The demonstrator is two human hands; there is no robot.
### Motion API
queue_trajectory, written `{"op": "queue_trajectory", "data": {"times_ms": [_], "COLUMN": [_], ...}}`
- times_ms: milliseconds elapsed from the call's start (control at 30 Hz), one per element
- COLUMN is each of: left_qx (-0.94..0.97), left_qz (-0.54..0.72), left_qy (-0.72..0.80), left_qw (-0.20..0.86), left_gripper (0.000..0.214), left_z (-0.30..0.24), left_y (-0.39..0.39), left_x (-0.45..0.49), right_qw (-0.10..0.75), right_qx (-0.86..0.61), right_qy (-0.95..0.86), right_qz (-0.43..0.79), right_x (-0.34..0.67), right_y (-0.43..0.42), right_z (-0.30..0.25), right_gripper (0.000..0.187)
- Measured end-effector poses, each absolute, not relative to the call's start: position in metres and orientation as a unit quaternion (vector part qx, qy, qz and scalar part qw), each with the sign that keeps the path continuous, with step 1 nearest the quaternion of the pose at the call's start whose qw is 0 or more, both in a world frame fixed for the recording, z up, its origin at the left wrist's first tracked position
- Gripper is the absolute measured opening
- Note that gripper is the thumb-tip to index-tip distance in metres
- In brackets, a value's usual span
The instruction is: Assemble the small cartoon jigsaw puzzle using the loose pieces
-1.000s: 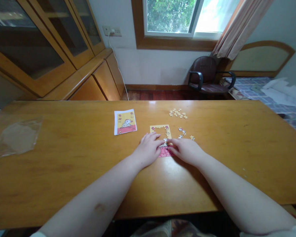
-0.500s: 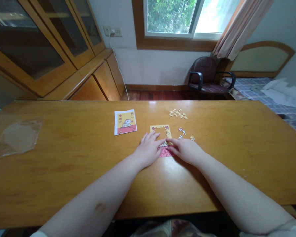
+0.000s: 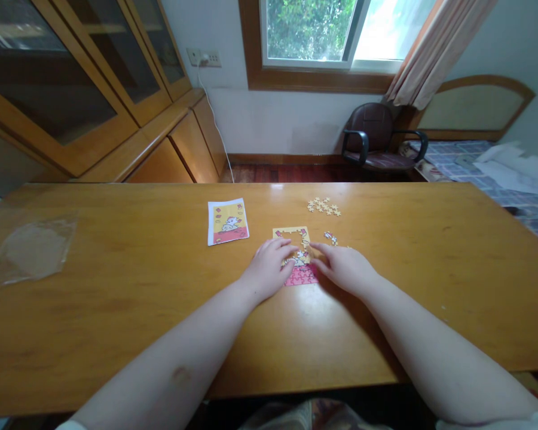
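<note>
A partly assembled jigsaw puzzle (image 3: 301, 275) lies flat on the table, pink along its near part and yellow along the frame, with a gap in its upper middle. Resting over its left side is my left hand (image 3: 269, 266), fingers spread, hiding that edge. My right hand (image 3: 344, 267) hovers at the puzzle's right edge, thumb and forefinger apart with nothing visible between them. Just beyond it are a few loose white puzzle pieces (image 3: 330, 237), partly covered by the hand. A heap of yellow puzzle pieces (image 3: 323, 206) lies farther back.
A picture card (image 3: 228, 222) of a white duck lies left of the puzzle. Crumpled clear plastic bag (image 3: 36, 248) is at the table's left end. Beyond the wooden table (image 3: 152, 269) stand a chair (image 3: 376, 137) and glass-door cabinets (image 3: 94, 119).
My right hand has drawn slightly right, away from the puzzle's middle, uncovering white pieces there. The left hand's fingers have shifted a little, and its thumb is farther from the right hand.
</note>
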State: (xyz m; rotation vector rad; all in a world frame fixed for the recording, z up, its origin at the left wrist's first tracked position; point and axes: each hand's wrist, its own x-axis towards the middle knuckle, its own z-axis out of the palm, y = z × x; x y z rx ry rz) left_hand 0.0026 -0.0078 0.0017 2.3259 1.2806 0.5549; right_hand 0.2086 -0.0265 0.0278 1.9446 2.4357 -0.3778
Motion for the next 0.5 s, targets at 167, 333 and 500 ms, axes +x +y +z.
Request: {"op": "queue_trajectory", "data": {"times_ms": [167, 333, 500], "left_qx": [0.796, 0.788, 0.769], "left_qz": [0.261, 0.262, 0.283], "left_qy": [0.491, 0.493, 0.504], "left_qw": [0.238, 0.258, 0.273], "left_gripper": [0.026, 0.024, 0.023], "left_z": [0.004, 0.005, 0.002], "left_y": [-0.004, -0.004, -0.002], "left_x": [0.001, 0.002, 0.000], "right_qw": [-0.043, -0.020, 0.022], "right_qx": [0.728, 0.764, 0.758], "right_qy": [0.681, 0.644, 0.649], "right_qz": [-0.070, -0.039, -0.058], "right_x": [0.237, 0.263, 0.272], "right_y": [-0.014, -0.003, -0.002], "right_z": [0.035, 0.031, 0.027], "right_gripper": [0.038, 0.037, 0.035]}}
